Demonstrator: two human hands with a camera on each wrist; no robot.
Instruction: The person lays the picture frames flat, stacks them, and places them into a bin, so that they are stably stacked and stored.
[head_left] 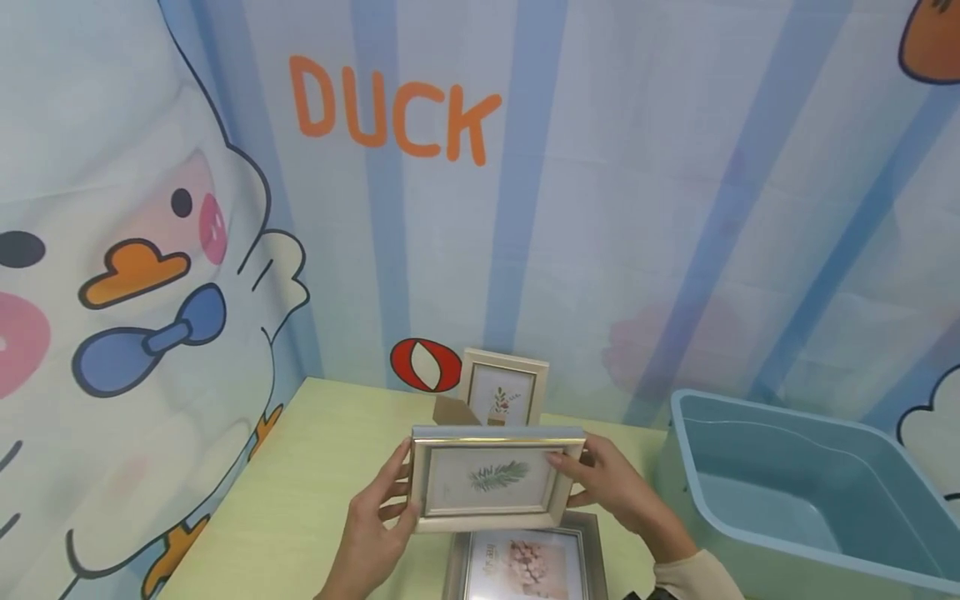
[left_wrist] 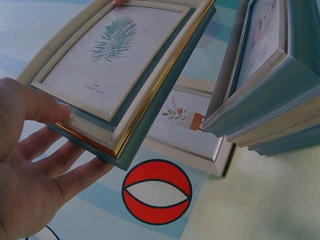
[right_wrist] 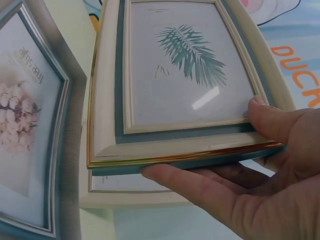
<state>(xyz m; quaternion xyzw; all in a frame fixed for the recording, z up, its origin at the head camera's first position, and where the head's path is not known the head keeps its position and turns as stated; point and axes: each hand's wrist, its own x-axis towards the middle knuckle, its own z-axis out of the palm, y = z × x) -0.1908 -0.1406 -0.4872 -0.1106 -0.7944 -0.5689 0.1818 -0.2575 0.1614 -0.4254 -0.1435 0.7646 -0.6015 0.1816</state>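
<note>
Both hands hold a cream picture frame with a gold edge (head_left: 491, 521) sideways above the table, a green leaf print behind its glass. My left hand (head_left: 375, 521) grips its left end, thumb on the front and fingers behind, as the left wrist view shows. At the other end my right hand (head_left: 615, 483) pinches it, thumb over the front border (right_wrist: 272, 117). Below lies a grey picture frame (head_left: 596, 554) with a pink blossom print, stacked on other frames in the left wrist view. A smaller cream frame with a potted plant print (head_left: 542, 375) stands upright behind.
To the right sits a large blue plastic bin (head_left: 757, 533). A brown piece (head_left: 453, 412) shows beside the standing frame. The pale yellow-green table (head_left: 300, 483) meets a striped cloth backdrop (head_left: 450, 250) with a duck print at its back and left.
</note>
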